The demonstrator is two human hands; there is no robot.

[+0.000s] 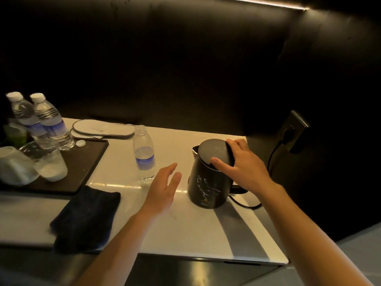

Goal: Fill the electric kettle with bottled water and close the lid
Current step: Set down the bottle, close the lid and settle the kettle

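Observation:
A black electric kettle (209, 182) with a white marbled pattern stands on the white counter (185, 230), right of centre. Its round lid (213, 151) is tilted, slightly ajar, and my right hand (241, 164) rests on it, thumb at the front rim and fingers at the back. An uncapped, nearly empty water bottle (144, 153) stands upright left of the kettle. My left hand (162, 190) hovers open between bottle and kettle, touching neither. The bottle's white cap (80, 143) lies on the dark tray (86, 162).
Two sealed water bottles (44, 122) and upturned glasses (51, 164) stand on the tray at left. A dark folded cloth (86, 217) lies near the front edge. The kettle's cord (247, 205) runs right to a wall socket (292, 131). A flat white pouch (103, 127) lies at the back.

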